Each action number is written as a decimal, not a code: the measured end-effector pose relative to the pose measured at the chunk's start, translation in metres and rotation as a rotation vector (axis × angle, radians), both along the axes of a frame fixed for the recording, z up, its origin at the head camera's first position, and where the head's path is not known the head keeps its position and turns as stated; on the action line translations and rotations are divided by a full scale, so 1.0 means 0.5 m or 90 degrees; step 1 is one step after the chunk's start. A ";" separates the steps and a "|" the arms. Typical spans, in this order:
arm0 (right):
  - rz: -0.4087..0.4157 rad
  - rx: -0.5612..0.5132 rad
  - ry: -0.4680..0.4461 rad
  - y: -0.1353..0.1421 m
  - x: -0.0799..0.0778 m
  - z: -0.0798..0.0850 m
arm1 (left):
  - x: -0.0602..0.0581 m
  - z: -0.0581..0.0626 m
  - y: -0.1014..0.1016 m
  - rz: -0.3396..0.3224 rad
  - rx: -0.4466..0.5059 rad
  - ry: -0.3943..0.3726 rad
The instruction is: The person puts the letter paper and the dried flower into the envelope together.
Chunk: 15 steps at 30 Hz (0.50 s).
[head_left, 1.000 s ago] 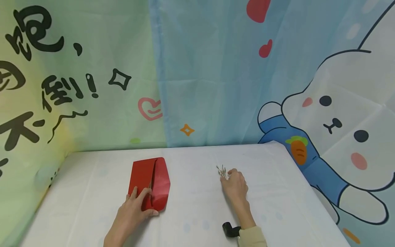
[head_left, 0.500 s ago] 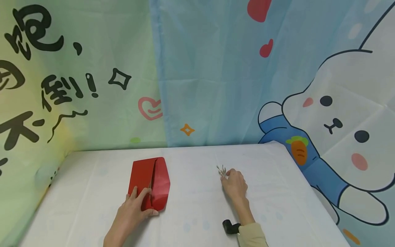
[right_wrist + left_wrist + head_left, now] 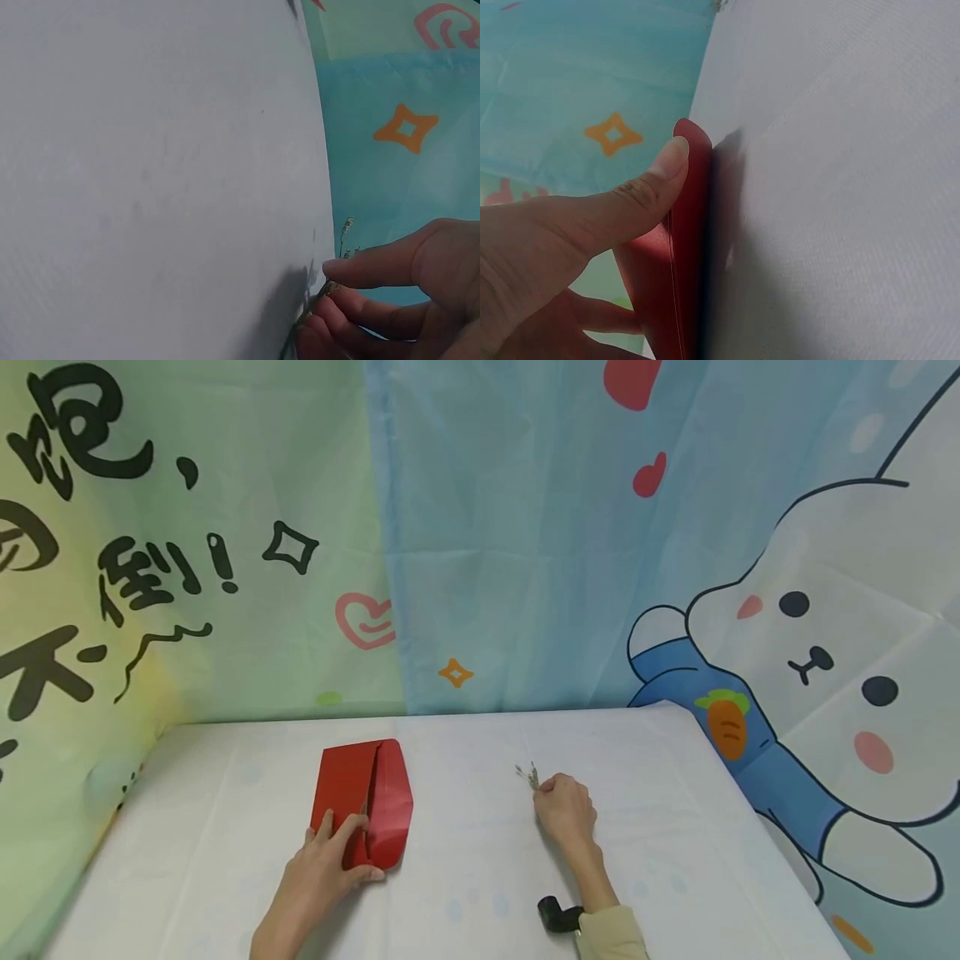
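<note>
A red paper envelope (image 3: 345, 777), its flap (image 3: 392, 810) unfolded to the right, lies on the white-covered table. My left hand (image 3: 313, 870) grips its near end. In the left wrist view the thumb (image 3: 669, 161) presses the flap side, while other fingers (image 3: 604, 315) touch the envelope body. To the right, my right hand (image 3: 566, 814) pinches a small sprig of dried flowers (image 3: 529, 775) between thumb and fingers. Its thin green stem (image 3: 291, 336) runs down past the fingers in the right wrist view. Part of the sprig is hidden by the hand.
The white tablecloth (image 3: 465, 827) spans the table up to its far edge. Behind it hangs a printed curtain (image 3: 510, 568) with a rabbit drawing. A black device (image 3: 558, 917) sits at my right wrist, beside the beige sleeve (image 3: 611, 933).
My right hand has shifted slightly, and the sprig's tips now point more to the left, with less of the bunch showing. The left hand and the envelope stay in place.
</note>
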State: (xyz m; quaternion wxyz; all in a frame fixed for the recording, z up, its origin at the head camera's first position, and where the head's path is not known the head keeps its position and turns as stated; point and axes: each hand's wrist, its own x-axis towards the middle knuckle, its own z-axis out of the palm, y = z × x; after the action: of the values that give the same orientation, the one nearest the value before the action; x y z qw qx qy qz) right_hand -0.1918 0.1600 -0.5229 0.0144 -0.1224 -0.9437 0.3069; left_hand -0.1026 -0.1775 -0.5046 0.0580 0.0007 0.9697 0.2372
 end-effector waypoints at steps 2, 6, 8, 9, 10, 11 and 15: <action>0.002 -0.020 -0.003 -0.005 0.003 0.004 | 0.000 0.000 -0.001 -0.002 0.001 0.003; -0.011 -0.074 -0.008 -0.014 0.006 0.009 | 0.000 -0.003 -0.001 -0.006 0.008 0.008; -0.010 -0.127 -0.011 -0.021 0.006 0.008 | 0.000 -0.005 -0.001 -0.007 0.009 0.008; -0.007 -0.154 -0.012 -0.024 0.007 0.007 | 0.000 -0.005 -0.001 -0.007 0.009 0.008; 0.000 -0.185 -0.015 -0.029 0.007 0.006 | 0.000 -0.005 -0.002 -0.007 0.009 0.009; 0.006 -0.216 -0.017 -0.033 0.008 0.005 | 0.000 -0.005 -0.002 -0.007 0.007 0.011; 0.053 -0.324 -0.043 -0.054 0.012 0.003 | 0.000 -0.006 -0.002 -0.007 0.006 0.017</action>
State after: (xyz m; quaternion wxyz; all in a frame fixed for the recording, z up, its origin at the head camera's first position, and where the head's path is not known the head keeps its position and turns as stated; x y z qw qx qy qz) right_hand -0.1858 0.1331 -0.5214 -0.0608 -0.0932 -0.8401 0.5309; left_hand -0.1024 -0.1787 -0.5075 0.0467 0.0097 0.9693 0.2412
